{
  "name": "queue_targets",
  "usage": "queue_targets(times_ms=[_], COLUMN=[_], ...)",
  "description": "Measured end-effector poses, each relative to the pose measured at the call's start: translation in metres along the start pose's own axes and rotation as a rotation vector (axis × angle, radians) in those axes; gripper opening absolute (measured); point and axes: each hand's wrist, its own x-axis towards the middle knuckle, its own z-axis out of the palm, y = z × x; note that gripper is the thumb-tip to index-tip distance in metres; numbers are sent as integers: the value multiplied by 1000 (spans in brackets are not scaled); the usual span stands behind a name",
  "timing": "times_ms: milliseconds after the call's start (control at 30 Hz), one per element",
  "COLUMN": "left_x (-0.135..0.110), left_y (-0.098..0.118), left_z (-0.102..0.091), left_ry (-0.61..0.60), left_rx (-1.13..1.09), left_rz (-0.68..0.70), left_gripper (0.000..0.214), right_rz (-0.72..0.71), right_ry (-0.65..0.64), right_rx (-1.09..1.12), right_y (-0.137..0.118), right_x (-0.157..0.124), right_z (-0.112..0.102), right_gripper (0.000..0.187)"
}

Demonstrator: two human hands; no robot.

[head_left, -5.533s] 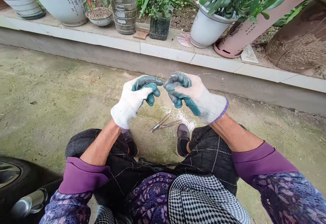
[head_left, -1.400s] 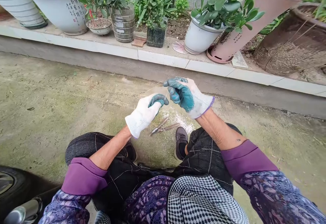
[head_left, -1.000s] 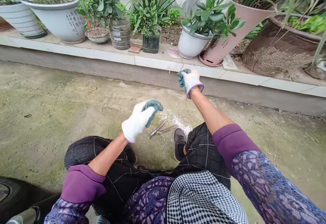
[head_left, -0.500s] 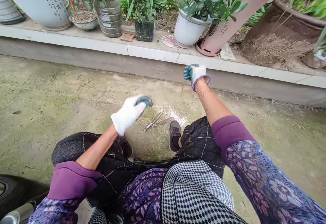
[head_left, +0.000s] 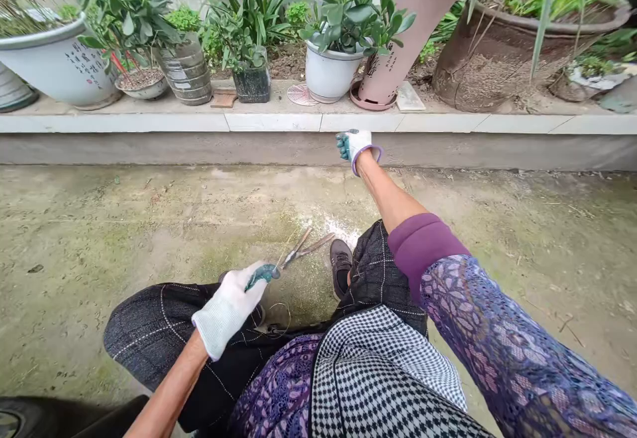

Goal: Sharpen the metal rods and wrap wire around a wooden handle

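My left hand (head_left: pixel 237 295), in a white glove with a green coated palm, is low over my lap with fingers closed in a pinch. From it runs a thin wire (head_left: pixel 285 250), with a loose loop hanging below the fingers. Stretched forward near the ledge's front face, my right hand (head_left: pixel 354 146) wears a matching glove with a purple cuff. Its fingers are curled shut; whatever they hold is hidden. A hand tool with two long rusty handles, like pliers or shears (head_left: pixel 309 245), lies spread on the ground between my feet, just beyond the left hand.
A white-tiled ledge (head_left: pixel 273 122) crosses ahead, bearing a white pot (head_left: pixel 331 73), a tall pink pot (head_left: pixel 398 46), a large brown pot (head_left: pixel 462 60) and several others. White powder (head_left: pixel 331 225) is scattered on the concrete by my shoe (head_left: pixel 341 262). Something dark stands at lower left.
My left hand has moved down and left toward my lap, and the thin wire is now visible at it. My right hand stays closed near the ledge. The view has tilted and turned.
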Motion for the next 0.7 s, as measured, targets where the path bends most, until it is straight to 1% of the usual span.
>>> queue_targets(times_ms=[67,100,133,200,267,300,333,367,400,467,533,567,633,700], left_x=[-1,-2,-2,-1,6,12,19,29,40,66,92,102,117,120], left_y=[-9,-12,-14,-11,1,10,21,32,43,63,73,74,69,60], left_z=[-20,-32,-45,-71,-89,-94,-95,-93,-88,-72,-56,-50,-44,-44], left_ry=[-34,-56,-46,95,352,477,572,650,668,535,362,298,168,142], left_rx=[84,151,211,247,161,72,-32,-132,-231,-412,-562,-625,-745,-821], left_rz=[-72,-100,-118,-143,-144,-123,-97,-68,-32,7,-14,-21,-56,-58], left_gripper=[41,45,52,69,72,70,66,61,58,56,61,61,48,31], right_rz=[-23,-44,-72,-136,-193,-211,-220,-220,-218,-200,-186,-184,-175,-161], right_ry=[-27,-48,-77,-145,-212,-246,-285,-331,-383,-499,-581,-602,-618,-629], right_rx=[38,62,86,130,156,159,156,145,132,109,100,95,77,61], right_y=[-8,-12,-17,-24,-29,-30,-29,-27,-25,-19,-13,-12,-11,-12], right_x=[-13,-21,-29,-47,-66,-76,-85,-94,-103,-119,-132,-137,-143,-146], right_z=[4,5,7,13,23,29,35,42,50,63,73,76,80,80], right_gripper=[16,14,13,13,11,9,8,8,10,17,24,26,28,29])
